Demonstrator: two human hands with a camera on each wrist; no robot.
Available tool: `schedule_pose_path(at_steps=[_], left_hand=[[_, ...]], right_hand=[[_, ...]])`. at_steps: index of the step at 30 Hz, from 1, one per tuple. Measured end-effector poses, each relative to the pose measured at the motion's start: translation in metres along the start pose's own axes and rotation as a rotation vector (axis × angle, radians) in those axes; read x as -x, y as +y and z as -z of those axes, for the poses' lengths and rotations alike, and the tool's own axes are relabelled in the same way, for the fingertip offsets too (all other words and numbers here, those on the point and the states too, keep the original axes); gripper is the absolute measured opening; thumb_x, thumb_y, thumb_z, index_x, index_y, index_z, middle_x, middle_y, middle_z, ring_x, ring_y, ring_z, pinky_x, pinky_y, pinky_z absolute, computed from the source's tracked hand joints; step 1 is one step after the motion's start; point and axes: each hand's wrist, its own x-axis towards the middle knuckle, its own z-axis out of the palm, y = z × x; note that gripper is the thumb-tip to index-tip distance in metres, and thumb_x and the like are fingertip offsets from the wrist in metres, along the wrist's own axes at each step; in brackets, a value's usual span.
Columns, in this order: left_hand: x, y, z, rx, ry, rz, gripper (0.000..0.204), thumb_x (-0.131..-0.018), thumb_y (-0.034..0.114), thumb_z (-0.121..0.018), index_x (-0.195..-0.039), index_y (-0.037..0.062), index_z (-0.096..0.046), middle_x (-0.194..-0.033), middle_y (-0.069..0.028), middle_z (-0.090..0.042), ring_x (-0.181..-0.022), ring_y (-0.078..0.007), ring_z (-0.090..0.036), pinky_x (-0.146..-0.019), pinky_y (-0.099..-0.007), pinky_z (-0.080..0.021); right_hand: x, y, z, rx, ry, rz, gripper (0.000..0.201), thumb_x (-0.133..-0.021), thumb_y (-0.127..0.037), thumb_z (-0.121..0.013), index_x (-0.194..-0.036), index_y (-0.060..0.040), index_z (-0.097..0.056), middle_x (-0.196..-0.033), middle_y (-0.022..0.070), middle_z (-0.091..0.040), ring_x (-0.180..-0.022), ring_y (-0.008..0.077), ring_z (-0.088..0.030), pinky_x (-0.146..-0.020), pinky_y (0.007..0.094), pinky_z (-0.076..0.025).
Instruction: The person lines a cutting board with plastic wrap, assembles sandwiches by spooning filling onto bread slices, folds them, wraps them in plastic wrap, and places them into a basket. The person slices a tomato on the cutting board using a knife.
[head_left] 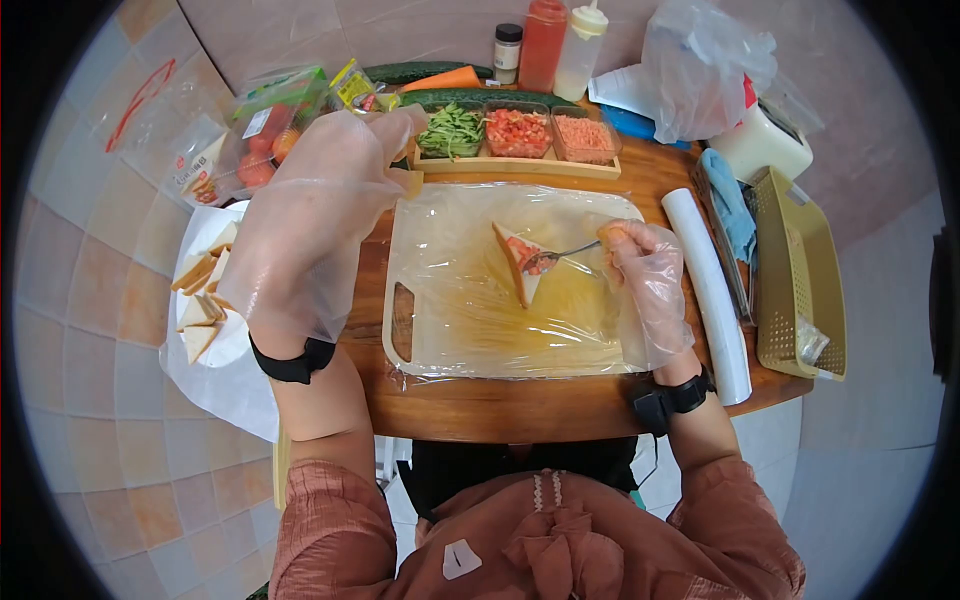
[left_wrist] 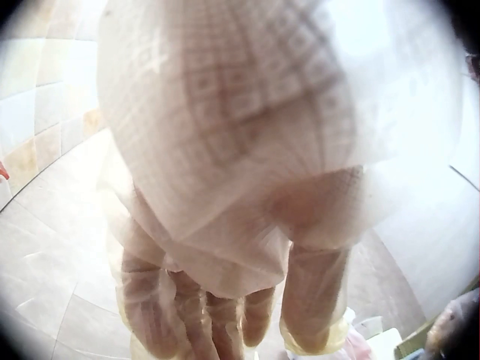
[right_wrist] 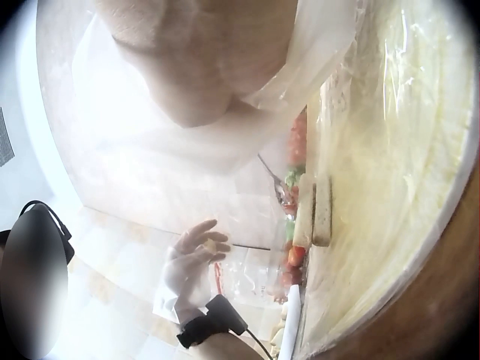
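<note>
My right hand, in a clear plastic glove, holds a metal spoon over the wrapped cutting board. The spoon's bowl lies on red diced filling at a triangular bread piece, its crust side facing left. In the right wrist view, the bread appears as two slices with the spoon beside them. My left hand, also gloved, is raised left of the board with its fingers extended; in the left wrist view they point down, holding nothing.
A wooden tray behind the board carries containers of cucumber shreds, diced tomato and diced orange-pink food. Bread triangles lie on a white plate at left. A film roll and basket stand at right.
</note>
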Motion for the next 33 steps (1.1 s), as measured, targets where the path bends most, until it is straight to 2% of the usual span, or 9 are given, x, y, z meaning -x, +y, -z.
schedule_pose_path(at_steps=[3, 12, 15, 17, 21, 23, 29, 33], left_hand=[[0.001, -0.002, 0.0, -0.011, 0.025, -0.051, 0.043, -0.079, 0.0, -0.062, -0.122, -0.0005, -0.066, -0.104, -0.0195, -0.07, -0.096, -0.0319, -0.063, -0.085, -0.0374, -0.05], [-0.002, 0.004, 0.004, 0.016, -0.062, 0.047, 0.043, -0.079, -0.001, -0.062, -0.122, -0.0008, -0.066, -0.109, -0.0184, -0.069, -0.099, -0.0305, -0.062, -0.087, -0.036, -0.05], [0.0, 0.001, 0.001, 0.059, -0.039, 0.036, 0.043, -0.079, -0.001, -0.063, -0.122, -0.0017, -0.066, -0.107, -0.0184, -0.069, -0.1, -0.0304, -0.062, -0.088, -0.0356, -0.05], [0.004, 0.007, 0.003, 0.052, 0.062, -0.021, 0.042, -0.079, -0.001, -0.063, -0.121, -0.0028, -0.065, -0.099, -0.0196, -0.067, -0.094, -0.0317, -0.061, -0.084, -0.0367, -0.05], [0.001, -0.003, -0.001, 0.065, 0.066, -0.08, 0.04, -0.079, -0.001, -0.063, -0.119, -0.0034, -0.065, -0.094, -0.0202, -0.066, -0.09, -0.0324, -0.06, -0.079, -0.0377, -0.048], [-0.001, 0.0, 0.0, 0.075, -0.006, 0.003, 0.039, -0.079, -0.001, -0.064, -0.118, -0.0031, -0.066, -0.092, -0.019, -0.065, -0.088, -0.0321, -0.059, -0.078, -0.038, -0.048], [0.01, 0.001, -0.011, 0.239, 0.177, -0.002, 0.039, -0.078, -0.003, -0.063, -0.117, -0.0039, -0.065, -0.094, -0.0195, -0.062, -0.091, -0.0302, -0.058, -0.08, -0.0375, -0.046], [0.009, 0.0, -0.01, 0.192, 0.128, -0.009, 0.04, -0.078, -0.003, -0.064, -0.118, -0.002, -0.065, -0.096, -0.0189, -0.063, -0.094, -0.0323, -0.058, -0.081, -0.0381, -0.047]], right_hand=[[0.001, 0.0, 0.0, 0.029, -0.005, 0.005, 0.012, -0.098, -0.007, -0.065, -0.1, 0.0025, -0.072, -0.074, -0.0042, -0.058, -0.062, 0.0032, -0.049, -0.055, 0.0204, -0.039], [0.002, 0.0, 0.002, 0.032, -0.044, 0.083, 0.015, -0.098, -0.008, -0.066, -0.101, 0.0045, -0.073, -0.079, 0.001, -0.062, -0.065, 0.0061, -0.054, -0.058, 0.0222, -0.044], [0.001, 0.0, 0.003, 0.037, -0.065, 0.115, 0.015, -0.098, -0.008, -0.066, -0.102, 0.0045, -0.073, -0.079, 0.0022, -0.063, -0.065, 0.007, -0.056, -0.059, 0.0226, -0.045], [0.001, 0.001, 0.003, 0.033, -0.075, 0.124, 0.015, -0.098, -0.009, -0.066, -0.102, 0.0044, -0.073, -0.08, 0.0027, -0.064, -0.066, 0.0075, -0.057, -0.06, 0.0228, -0.046], [0.0, 0.003, 0.004, 0.024, -0.094, 0.149, 0.014, -0.098, -0.007, -0.066, -0.101, 0.004, -0.073, -0.08, 0.0031, -0.064, -0.066, 0.0081, -0.057, -0.06, 0.0231, -0.046], [0.0, 0.003, 0.004, 0.028, -0.1, 0.16, 0.013, -0.098, -0.007, -0.066, -0.1, 0.004, -0.073, -0.081, 0.0031, -0.064, -0.067, 0.0081, -0.057, -0.06, 0.0231, -0.046], [0.0, 0.004, 0.003, -0.006, -0.108, 0.175, 0.012, -0.099, -0.005, -0.064, -0.099, 0.0041, -0.072, -0.081, 0.003, -0.064, -0.066, 0.0084, -0.057, -0.061, 0.0236, -0.047], [0.0, 0.006, 0.003, -0.043, -0.111, 0.176, 0.013, -0.099, -0.005, -0.063, -0.099, 0.0048, -0.071, -0.08, 0.0032, -0.063, -0.066, 0.0088, -0.057, -0.061, 0.0237, -0.047]])
